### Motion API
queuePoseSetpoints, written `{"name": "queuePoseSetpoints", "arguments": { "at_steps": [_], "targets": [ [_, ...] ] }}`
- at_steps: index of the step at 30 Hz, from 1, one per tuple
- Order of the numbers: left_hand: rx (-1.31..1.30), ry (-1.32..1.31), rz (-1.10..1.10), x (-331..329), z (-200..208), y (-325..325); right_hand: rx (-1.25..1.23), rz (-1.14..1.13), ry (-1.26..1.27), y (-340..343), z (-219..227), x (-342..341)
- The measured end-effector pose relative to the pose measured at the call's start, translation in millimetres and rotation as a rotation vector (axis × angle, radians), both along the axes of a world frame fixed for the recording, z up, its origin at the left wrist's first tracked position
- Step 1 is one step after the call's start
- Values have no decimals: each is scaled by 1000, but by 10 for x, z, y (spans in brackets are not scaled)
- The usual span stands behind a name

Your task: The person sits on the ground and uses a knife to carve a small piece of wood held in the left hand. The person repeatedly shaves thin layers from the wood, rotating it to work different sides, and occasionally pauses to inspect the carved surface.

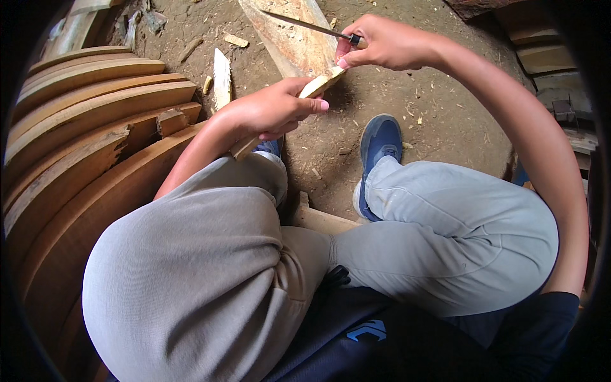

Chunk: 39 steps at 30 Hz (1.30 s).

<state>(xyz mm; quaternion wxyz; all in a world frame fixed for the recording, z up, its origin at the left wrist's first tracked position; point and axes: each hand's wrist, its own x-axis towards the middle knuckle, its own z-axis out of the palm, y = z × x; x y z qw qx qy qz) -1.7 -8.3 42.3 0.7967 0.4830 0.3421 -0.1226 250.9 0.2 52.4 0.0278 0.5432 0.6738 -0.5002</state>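
My left hand [273,108] is closed around a pale, narrow piece of wood [323,81], its thumb lying along the near side. Between the fingers of my right hand [389,44] is the handle of a knife [294,22]. The long, thin, dark blade points to the upper left, away from the wood. My right thumb and fingertips also touch the far end of the wood. Below my left wrist a wooden end [244,149] sticks out; whether it belongs to the same piece I cannot tell.
Beyond my hands a broad flat board [286,44] lies on the dirt floor among shavings. A jagged pale wood strip [222,77] rests left of it. Stacked planks [95,95] fill the left side, and more timber [550,60] stands at right. My blue shoes [382,137] are below.
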Motion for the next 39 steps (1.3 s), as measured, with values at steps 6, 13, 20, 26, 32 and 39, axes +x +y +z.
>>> {"name": "queuePoseSetpoints", "arguments": {
  "at_steps": [6,13,20,26,32,39],
  "targets": [
    [20,9,78,2,-25,17,266,-23,77,-84,17,-178],
    [31,13,141,14,-12,61,30,-455,154,-172,-4,-308],
    [28,37,158,-3,-126,-35,-225,-881,540,-118,-66,-286],
    [216,79,221,6,-348,-68,101,-792,20,16,-225,386],
    [445,148,211,21,-370,-63,29,-488,-304,-162,-132,460],
    [519,264,171,-64,-642,-16,-33,-217,-38,-253,-78,401]
  ]
}}
